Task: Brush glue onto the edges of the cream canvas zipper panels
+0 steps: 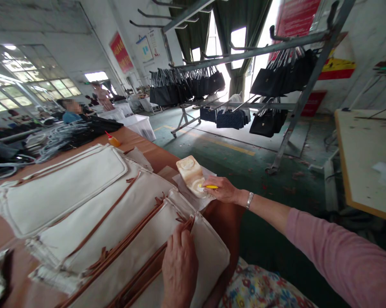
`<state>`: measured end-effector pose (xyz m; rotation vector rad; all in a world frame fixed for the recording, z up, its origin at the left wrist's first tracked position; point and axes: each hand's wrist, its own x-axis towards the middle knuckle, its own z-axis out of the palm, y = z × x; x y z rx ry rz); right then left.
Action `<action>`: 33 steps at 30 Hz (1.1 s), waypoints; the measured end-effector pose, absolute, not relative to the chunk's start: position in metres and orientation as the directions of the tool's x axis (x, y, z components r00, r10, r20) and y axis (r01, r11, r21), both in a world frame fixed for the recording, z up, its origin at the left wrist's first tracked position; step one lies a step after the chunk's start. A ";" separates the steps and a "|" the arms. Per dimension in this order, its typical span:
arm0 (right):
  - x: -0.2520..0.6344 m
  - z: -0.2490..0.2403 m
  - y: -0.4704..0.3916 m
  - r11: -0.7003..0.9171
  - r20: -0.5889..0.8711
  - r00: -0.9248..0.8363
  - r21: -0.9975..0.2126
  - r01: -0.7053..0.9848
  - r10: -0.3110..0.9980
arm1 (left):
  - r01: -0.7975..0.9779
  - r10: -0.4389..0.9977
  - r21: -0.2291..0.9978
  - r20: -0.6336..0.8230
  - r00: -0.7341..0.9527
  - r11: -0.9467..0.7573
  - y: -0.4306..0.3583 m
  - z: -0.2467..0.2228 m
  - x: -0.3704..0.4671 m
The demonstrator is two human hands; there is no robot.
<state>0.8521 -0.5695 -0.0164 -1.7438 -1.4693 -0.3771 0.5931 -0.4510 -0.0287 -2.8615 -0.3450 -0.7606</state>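
My right hand is closed around a thin yellow-handled tool. Its working end is at a whitish, paste-smeared container on a sheet of paper at the table's edge; the tip is too small to make out. My left hand rests on the nearest cream bag panel, fingers curled on the ends of brown leather strips. More brown strips lie along the overlapping cream panels. Farther left is another stack of cream pieces with piped edges.
An amber bottle with a red tip stands at the brown table's far side, near bundled grey cords. Beyond are white bins and a metal rack hung with dark bags. Another table stands right; people sit farther back.
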 end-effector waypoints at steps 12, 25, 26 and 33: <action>0.842 -0.020 -0.581 0.016 0.478 0.752 -0.848 0.530 0.453 | 0.389 0.356 -0.012 0.381 0.853 -0.921 -0.450 -0.005 0.618; 0.799 0.002 -0.617 0.450 0.183 0.948 -0.892 0.048 0.261 | 0.419 0.442 0.143 0.311 0.841 -0.897 -0.458 -0.007 0.623; 0.793 0.002 -0.618 0.466 0.164 0.947 -0.885 0.016 0.278 | 0.419 0.464 0.208 0.281 0.840 -0.884 -0.458 -0.007 0.624; 0.766 -0.008 -0.605 0.274 0.228 0.890 -0.954 0.122 0.395 | 0.341 0.487 0.517 0.175 0.856 -0.785 -0.458 -0.004 0.618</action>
